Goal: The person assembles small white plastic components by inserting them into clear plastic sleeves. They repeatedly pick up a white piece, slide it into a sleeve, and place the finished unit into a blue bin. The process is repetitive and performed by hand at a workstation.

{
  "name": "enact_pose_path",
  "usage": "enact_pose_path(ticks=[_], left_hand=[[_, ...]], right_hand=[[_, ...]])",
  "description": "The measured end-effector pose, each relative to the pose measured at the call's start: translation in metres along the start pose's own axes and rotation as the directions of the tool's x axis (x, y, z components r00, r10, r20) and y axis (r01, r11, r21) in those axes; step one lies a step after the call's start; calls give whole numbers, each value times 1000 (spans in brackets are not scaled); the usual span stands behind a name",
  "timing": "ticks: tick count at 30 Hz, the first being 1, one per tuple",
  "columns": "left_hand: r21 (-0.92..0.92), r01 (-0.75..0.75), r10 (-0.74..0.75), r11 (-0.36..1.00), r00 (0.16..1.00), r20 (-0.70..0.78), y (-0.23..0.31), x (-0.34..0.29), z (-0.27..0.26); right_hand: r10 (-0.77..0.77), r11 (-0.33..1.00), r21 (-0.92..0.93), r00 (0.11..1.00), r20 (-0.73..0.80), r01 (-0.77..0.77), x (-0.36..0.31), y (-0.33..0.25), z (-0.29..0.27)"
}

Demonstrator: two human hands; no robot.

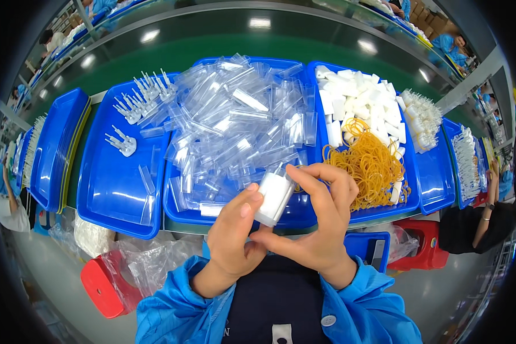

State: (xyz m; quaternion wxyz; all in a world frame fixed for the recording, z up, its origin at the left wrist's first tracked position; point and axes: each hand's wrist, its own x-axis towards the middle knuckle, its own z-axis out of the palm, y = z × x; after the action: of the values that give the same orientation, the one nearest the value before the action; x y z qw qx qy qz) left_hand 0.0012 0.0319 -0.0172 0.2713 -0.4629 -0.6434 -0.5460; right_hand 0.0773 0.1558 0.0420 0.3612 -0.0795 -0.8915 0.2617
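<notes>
Between my two hands is a small white block in a clear plastic sleeve, held tilted over the front edge of the middle tray. My left hand grips its left side, the fingertips pressed on the sleeve. Curving round from the other side, my right hand has its index fingertip at the sleeve's upper end and its thumb by the lower end. Just behind lies a heap of loose clear plastic sleeves in a blue tray.
To the right, a blue tray holds white blocks and yellow rubber bands. The left blue tray carries white pronged pieces. Red stools stand below; a green conveyor belt runs behind. Co-workers sit at both sides.
</notes>
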Motion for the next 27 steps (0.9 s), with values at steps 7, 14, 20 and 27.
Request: enact_pose_path(ticks=[7, 14, 20, 27], left_hand=[[6, -21, 21, 1000, 999, -39, 0, 1, 3], [38, -26, 28, 999, 999, -44, 3, 1, 4], [167, 106, -107, 980, 994, -6, 3, 10, -14], [-35, 317, -318, 948, 948, -16, 3, 14, -26]], right_hand=[[39, 996, -77, 999, -34, -41, -4, 2, 7], [47, 995, 89, 996, -80, -40, -8, 6, 15], [20, 984, 173, 997, 71, -32, 14, 28, -12], [-45, 917, -392, 996, 81, 74, 17, 48, 0]])
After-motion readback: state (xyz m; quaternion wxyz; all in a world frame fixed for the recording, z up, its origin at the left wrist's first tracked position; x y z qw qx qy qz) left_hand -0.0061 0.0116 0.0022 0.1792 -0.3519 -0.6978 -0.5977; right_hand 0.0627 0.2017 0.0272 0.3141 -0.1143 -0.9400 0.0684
